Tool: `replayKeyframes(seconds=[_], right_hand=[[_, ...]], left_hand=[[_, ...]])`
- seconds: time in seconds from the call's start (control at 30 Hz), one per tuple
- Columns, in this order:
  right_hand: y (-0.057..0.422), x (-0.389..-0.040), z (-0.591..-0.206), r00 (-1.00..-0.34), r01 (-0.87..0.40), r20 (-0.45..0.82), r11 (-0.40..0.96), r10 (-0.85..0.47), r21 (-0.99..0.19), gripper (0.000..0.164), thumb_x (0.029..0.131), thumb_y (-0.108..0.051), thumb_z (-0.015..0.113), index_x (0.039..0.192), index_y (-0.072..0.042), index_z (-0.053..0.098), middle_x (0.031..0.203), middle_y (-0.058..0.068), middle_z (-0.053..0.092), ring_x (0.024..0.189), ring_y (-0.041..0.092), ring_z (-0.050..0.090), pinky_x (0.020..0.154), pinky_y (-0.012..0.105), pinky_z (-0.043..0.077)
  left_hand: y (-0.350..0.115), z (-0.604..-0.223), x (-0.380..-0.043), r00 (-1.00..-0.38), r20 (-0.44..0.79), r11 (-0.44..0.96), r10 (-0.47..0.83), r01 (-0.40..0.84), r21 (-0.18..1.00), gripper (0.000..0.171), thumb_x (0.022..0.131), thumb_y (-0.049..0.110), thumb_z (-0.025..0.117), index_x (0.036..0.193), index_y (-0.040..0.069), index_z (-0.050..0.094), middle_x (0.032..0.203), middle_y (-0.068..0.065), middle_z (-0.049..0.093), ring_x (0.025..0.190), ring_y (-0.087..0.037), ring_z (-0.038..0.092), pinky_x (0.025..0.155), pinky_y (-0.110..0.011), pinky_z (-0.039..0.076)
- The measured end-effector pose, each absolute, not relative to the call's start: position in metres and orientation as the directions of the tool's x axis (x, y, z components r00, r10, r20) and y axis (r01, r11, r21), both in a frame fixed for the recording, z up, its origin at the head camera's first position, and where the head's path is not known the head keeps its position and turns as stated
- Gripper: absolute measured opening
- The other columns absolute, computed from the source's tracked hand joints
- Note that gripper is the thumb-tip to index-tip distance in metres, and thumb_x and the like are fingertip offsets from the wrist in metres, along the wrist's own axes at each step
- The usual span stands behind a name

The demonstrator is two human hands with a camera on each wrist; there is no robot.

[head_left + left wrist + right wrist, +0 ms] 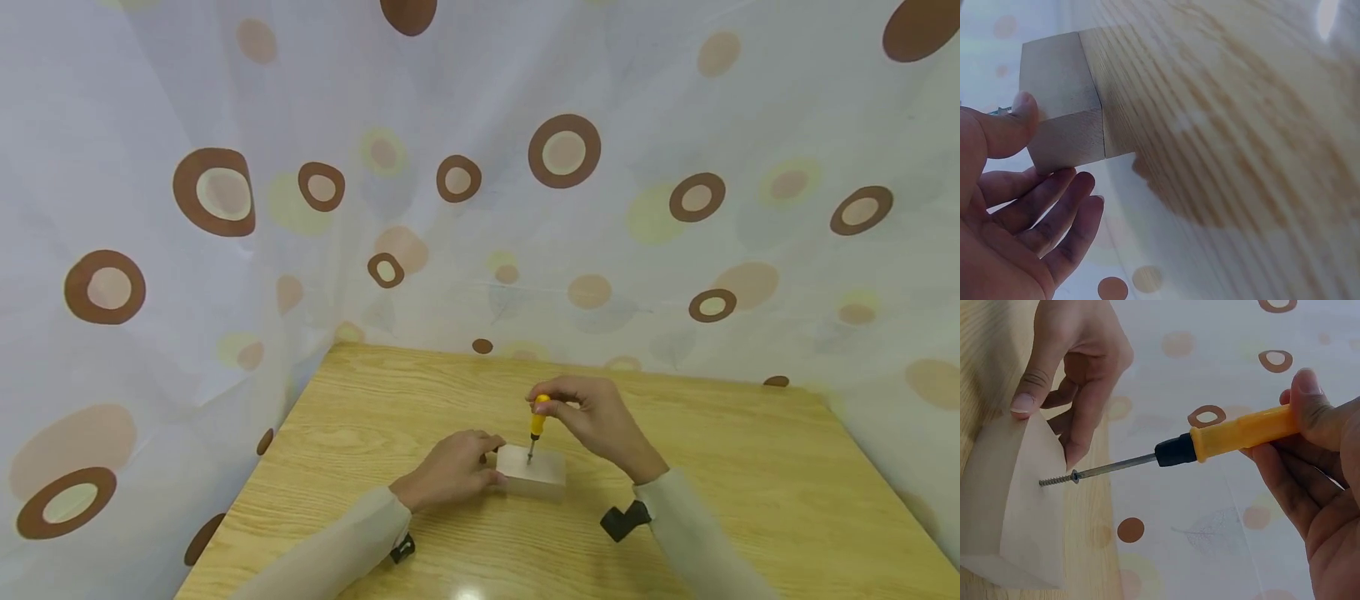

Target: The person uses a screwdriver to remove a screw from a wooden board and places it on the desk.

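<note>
A pale wooden block (543, 477) lies on the table, and my left hand (459, 467) grips its left end, thumb on the near side and fingers round the far side. In the right wrist view a screw (1057, 480) stands in the block's top face, its tip sunk in and most of its thread showing. My right hand (596, 421) pinches the yellow handle of a screwdriver (1241, 434) between thumb and fingers. The screwdriver's shaft runs down to the screw head, nearly upright in the head view. The left wrist view shows the block (1063, 81) between thumb and fingers.
The light wood-grain table (720, 492) spreads around the block. Behind it and at both sides hangs a white sheet (495, 100) with brown and beige round patterns. Black straps with small mounts (626, 521) sit at the wrists.
</note>
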State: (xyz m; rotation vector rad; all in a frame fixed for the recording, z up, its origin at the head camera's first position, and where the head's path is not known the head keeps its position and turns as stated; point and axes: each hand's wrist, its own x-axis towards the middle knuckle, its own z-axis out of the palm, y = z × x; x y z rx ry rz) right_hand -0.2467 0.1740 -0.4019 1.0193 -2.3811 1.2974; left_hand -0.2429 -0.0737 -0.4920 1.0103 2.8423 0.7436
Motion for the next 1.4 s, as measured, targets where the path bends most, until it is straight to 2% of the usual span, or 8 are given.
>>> replayKeyframes(seconds=[0.13, 0.3, 0.43, 0.67, 0.87, 0.97, 1.23, 1.4], right_hand=[[0.174, -0.248, -0.400, -0.716, -0.686, 0.506, 0.347, -0.482, -0.640, 0.022, 0.096, -0.012, 0.071, 0.116, -0.021, 0.077, 0.106, -0.007, 0.076, 0.096, 0.011, 0.073, 0.086, 0.035, 0.059], [0.169, -0.244, -0.404, -0.796, -0.604, 0.488, 0.413, -0.360, -0.682, 0.021, 0.097, -0.024, 0.074, 0.118, -0.019, 0.074, 0.102, -0.007, 0.076, 0.089, 0.010, 0.073, 0.080, 0.033, 0.059], [0.169, -0.243, -0.406, -0.803, -0.591, 0.528, 0.482, -0.276, -0.647, 0.017, 0.095, -0.021, 0.076, 0.112, -0.017, 0.077, 0.103, -0.006, 0.076, 0.090, 0.010, 0.072, 0.081, 0.033, 0.059], [0.173, -0.245, -0.403, -0.798, -0.593, 0.459, 0.376, -0.391, -0.712, 0.018, 0.100, -0.016, 0.068, 0.116, -0.020, 0.075, 0.111, -0.001, 0.075, 0.101, 0.015, 0.070, 0.086, 0.032, 0.058], [0.169, -0.239, -0.406, -0.837, -0.547, 0.450, 0.433, -0.311, -0.717, 0.020, 0.094, -0.027, 0.077, 0.112, -0.020, 0.076, 0.103, -0.003, 0.076, 0.089, 0.014, 0.071, 0.079, 0.032, 0.059], [0.169, -0.237, -0.406, -0.837, -0.547, 0.470, 0.440, -0.280, -0.712, 0.021, 0.090, -0.026, 0.081, 0.109, -0.018, 0.078, 0.097, -0.007, 0.077, 0.084, 0.011, 0.073, 0.077, 0.032, 0.059], [0.177, -0.238, -0.396, -0.772, -0.619, 0.458, 0.352, -0.441, -0.702, 0.016, 0.093, -0.014, 0.077, 0.106, -0.023, 0.079, 0.104, -0.005, 0.077, 0.094, 0.012, 0.073, 0.083, 0.037, 0.060], [0.173, -0.237, -0.399, -0.811, -0.580, 0.446, 0.419, -0.380, -0.699, 0.019, 0.095, -0.026, 0.076, 0.113, -0.023, 0.078, 0.106, -0.007, 0.076, 0.092, 0.010, 0.073, 0.081, 0.032, 0.059]], left_hand=[[-0.075, -0.491, -0.243, -0.791, 0.128, 0.684, 0.599, 0.588, 0.431, 0.054, 0.093, 0.038, 0.077, 0.134, 0.004, 0.067, 0.123, -0.005, 0.071, 0.088, -0.006, 0.065, 0.074, -0.021, 0.054], [-0.075, -0.491, -0.243, -0.793, 0.129, 0.687, 0.595, 0.585, 0.431, 0.054, 0.093, 0.039, 0.077, 0.134, 0.005, 0.067, 0.125, -0.005, 0.071, 0.088, -0.006, 0.065, 0.074, -0.021, 0.054], [-0.074, -0.493, -0.243, -0.794, 0.127, 0.689, 0.594, 0.584, 0.430, 0.055, 0.093, 0.040, 0.077, 0.134, 0.006, 0.067, 0.125, -0.004, 0.071, 0.089, -0.005, 0.064, 0.075, -0.022, 0.054], [-0.074, -0.492, -0.241, -0.798, 0.123, 0.693, 0.591, 0.579, 0.429, 0.055, 0.093, 0.040, 0.076, 0.134, 0.005, 0.067, 0.128, -0.006, 0.070, 0.089, -0.005, 0.065, 0.074, -0.021, 0.054], [-0.073, -0.490, -0.241, -0.794, 0.126, 0.694, 0.595, 0.587, 0.416, 0.054, 0.093, 0.040, 0.077, 0.133, 0.005, 0.067, 0.125, -0.005, 0.071, 0.088, -0.006, 0.065, 0.073, -0.022, 0.054], [-0.072, -0.489, -0.241, -0.793, 0.121, 0.695, 0.597, 0.587, 0.415, 0.054, 0.093, 0.040, 0.077, 0.133, 0.005, 0.067, 0.125, -0.005, 0.071, 0.089, -0.006, 0.065, 0.074, -0.022, 0.054], [-0.072, -0.488, -0.240, -0.800, 0.115, 0.706, 0.589, 0.579, 0.408, 0.054, 0.094, 0.042, 0.075, 0.134, 0.006, 0.067, 0.127, -0.005, 0.070, 0.092, -0.008, 0.066, 0.075, -0.024, 0.055], [-0.072, -0.488, -0.240, -0.802, 0.115, 0.707, 0.586, 0.576, 0.411, 0.055, 0.094, 0.041, 0.076, 0.134, 0.006, 0.067, 0.129, -0.005, 0.069, 0.092, -0.008, 0.066, 0.076, -0.025, 0.055]])
